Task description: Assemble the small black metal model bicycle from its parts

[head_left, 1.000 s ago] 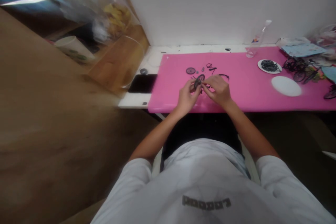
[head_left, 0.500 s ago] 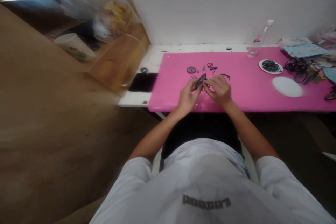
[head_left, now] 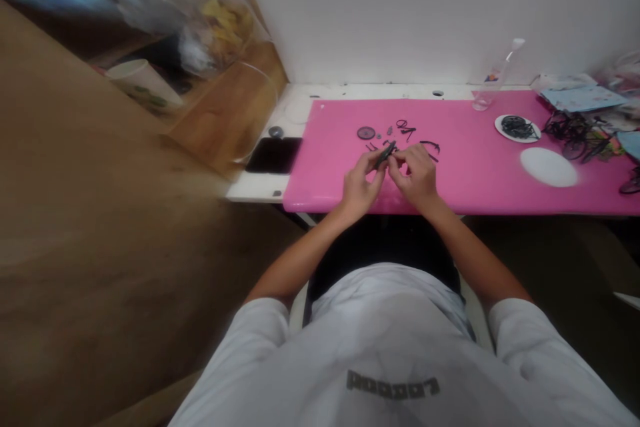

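Note:
A small dark toy bicycle wheel (head_left: pixel 385 154) is pinched in my left hand (head_left: pixel 361 181), tilted nearly edge-on to me above the pink mat. My right hand (head_left: pixel 417 175) has its thumb and fingers closed at the wheel's right side. Whatever sits between those fingertips is too small to make out. Just beyond my hands a second toy wheel (head_left: pixel 366 133) lies flat on the mat. Near it are a thin black part with a ring (head_left: pixel 406 129) and a curved black piece (head_left: pixel 430 144), along with several tiny loose bits.
The pink mat (head_left: pixel 330 173) covers most of the white table (head_left: pixel 250 189). A black phone-like slab (head_left: pixel 273 155) lies left. To the right stand a clear bottle (head_left: pixel 493 80), a plate (head_left: pixel 535 139) of black parts, a white disc (head_left: pixel 549 167) and a heap of toy bicycles (head_left: pixel 570 133).
The wheel has turned from showing its spoked face to nearly edge-on. My right hand has shifted slightly left and its fingers have curled more.

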A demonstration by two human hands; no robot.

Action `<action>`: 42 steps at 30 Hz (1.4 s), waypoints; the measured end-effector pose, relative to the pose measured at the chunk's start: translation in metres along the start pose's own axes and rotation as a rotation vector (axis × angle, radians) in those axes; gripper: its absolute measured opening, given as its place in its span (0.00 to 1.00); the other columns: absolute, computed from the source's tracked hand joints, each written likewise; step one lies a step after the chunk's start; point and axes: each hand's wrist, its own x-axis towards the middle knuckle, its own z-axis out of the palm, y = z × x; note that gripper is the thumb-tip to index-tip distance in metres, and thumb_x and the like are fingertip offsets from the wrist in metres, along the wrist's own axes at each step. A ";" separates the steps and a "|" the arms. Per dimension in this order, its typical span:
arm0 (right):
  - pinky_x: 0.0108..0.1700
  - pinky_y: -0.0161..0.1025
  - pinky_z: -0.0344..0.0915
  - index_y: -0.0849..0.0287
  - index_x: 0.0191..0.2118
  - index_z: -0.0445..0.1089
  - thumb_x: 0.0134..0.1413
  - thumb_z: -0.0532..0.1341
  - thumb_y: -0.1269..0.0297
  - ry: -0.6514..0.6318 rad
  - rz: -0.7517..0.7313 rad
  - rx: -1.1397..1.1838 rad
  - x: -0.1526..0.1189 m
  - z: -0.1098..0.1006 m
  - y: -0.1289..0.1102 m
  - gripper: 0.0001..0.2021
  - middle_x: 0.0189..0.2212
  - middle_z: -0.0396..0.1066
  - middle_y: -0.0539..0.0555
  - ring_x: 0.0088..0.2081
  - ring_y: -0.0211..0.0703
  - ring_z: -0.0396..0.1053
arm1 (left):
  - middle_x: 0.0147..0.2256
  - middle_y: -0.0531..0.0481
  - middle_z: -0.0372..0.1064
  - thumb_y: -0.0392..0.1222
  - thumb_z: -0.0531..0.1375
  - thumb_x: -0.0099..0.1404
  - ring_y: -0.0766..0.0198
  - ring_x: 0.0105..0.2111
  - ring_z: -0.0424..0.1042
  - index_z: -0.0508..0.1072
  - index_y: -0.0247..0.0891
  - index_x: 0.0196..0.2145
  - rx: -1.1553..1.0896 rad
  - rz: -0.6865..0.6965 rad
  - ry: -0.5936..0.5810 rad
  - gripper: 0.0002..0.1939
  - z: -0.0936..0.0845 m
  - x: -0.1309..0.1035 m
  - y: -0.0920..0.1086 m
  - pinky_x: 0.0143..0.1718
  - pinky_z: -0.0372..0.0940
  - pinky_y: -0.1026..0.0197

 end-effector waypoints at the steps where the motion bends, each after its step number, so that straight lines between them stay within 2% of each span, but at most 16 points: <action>1: 0.46 0.52 0.71 0.52 0.36 0.72 0.77 0.57 0.51 -0.007 0.034 0.045 0.001 0.000 -0.002 0.17 0.31 0.73 0.54 0.38 0.50 0.71 | 0.56 0.43 0.82 0.53 0.62 0.80 0.54 0.55 0.85 0.76 0.43 0.61 -0.007 0.001 0.000 0.18 0.000 0.000 0.000 0.60 0.80 0.51; 4: 0.44 0.51 0.72 0.52 0.36 0.71 0.78 0.56 0.51 -0.017 0.083 0.134 0.003 -0.002 -0.004 0.17 0.33 0.74 0.54 0.39 0.49 0.71 | 0.57 0.43 0.82 0.53 0.62 0.81 0.54 0.55 0.84 0.76 0.43 0.61 -0.013 0.003 0.000 0.19 0.000 0.000 0.000 0.61 0.79 0.51; 9: 0.39 0.48 0.72 0.52 0.43 0.76 0.75 0.60 0.52 -0.019 0.038 0.135 0.006 -0.008 -0.005 0.12 0.38 0.77 0.57 0.43 0.52 0.73 | 0.55 0.43 0.83 0.54 0.62 0.80 0.54 0.53 0.85 0.75 0.42 0.60 0.036 -0.024 0.018 0.19 0.000 0.000 -0.002 0.58 0.81 0.51; 17: 0.52 0.59 0.75 0.49 0.45 0.80 0.74 0.63 0.56 -0.066 -0.100 0.023 0.006 -0.010 0.004 0.08 0.40 0.81 0.56 0.45 0.55 0.76 | 0.55 0.42 0.83 0.50 0.63 0.80 0.53 0.54 0.85 0.72 0.42 0.59 -0.008 -0.042 0.024 0.15 0.003 0.000 -0.003 0.57 0.82 0.51; 21: 0.53 0.60 0.74 0.49 0.45 0.80 0.75 0.63 0.55 -0.058 -0.160 -0.026 0.004 -0.008 0.013 0.09 0.39 0.81 0.56 0.44 0.56 0.76 | 0.61 0.40 0.80 0.47 0.62 0.80 0.52 0.59 0.82 0.69 0.42 0.61 -0.025 -0.035 -0.013 0.17 0.004 0.000 -0.004 0.62 0.79 0.49; 25: 0.54 0.61 0.74 0.49 0.46 0.80 0.76 0.62 0.53 -0.070 -0.132 -0.024 0.002 -0.005 0.016 0.11 0.40 0.81 0.57 0.45 0.56 0.77 | 0.61 0.41 0.79 0.46 0.64 0.78 0.51 0.60 0.82 0.68 0.44 0.64 -0.056 -0.056 -0.046 0.20 0.004 0.001 -0.005 0.64 0.78 0.46; 29: 0.54 0.61 0.73 0.49 0.46 0.80 0.76 0.62 0.53 -0.079 -0.133 -0.009 0.003 -0.005 0.017 0.11 0.39 0.81 0.57 0.45 0.57 0.77 | 0.59 0.42 0.81 0.45 0.64 0.78 0.51 0.58 0.83 0.71 0.43 0.64 -0.036 -0.086 -0.065 0.20 0.002 0.002 -0.002 0.64 0.78 0.48; 35: 0.50 0.55 0.73 0.51 0.46 0.79 0.76 0.62 0.59 -0.028 -0.231 -0.041 0.002 -0.005 0.018 0.08 0.39 0.81 0.56 0.43 0.53 0.77 | 0.57 0.43 0.82 0.45 0.61 0.80 0.54 0.56 0.84 0.74 0.42 0.62 -0.008 -0.060 -0.062 0.16 0.000 0.003 0.000 0.60 0.79 0.51; 38: 0.49 0.53 0.73 0.52 0.45 0.79 0.77 0.62 0.58 -0.002 -0.200 -0.053 -0.001 -0.001 0.016 0.09 0.37 0.81 0.55 0.41 0.51 0.75 | 0.56 0.43 0.83 0.43 0.60 0.80 0.54 0.55 0.84 0.73 0.42 0.61 -0.002 -0.035 -0.061 0.15 0.000 0.002 0.000 0.59 0.79 0.52; 42: 0.50 0.52 0.73 0.52 0.43 0.78 0.76 0.62 0.56 0.019 -0.062 0.004 -0.003 0.004 0.007 0.11 0.34 0.78 0.54 0.40 0.50 0.74 | 0.58 0.42 0.82 0.43 0.60 0.81 0.55 0.56 0.84 0.73 0.42 0.62 0.086 -0.044 -0.052 0.16 -0.001 0.001 -0.001 0.58 0.79 0.54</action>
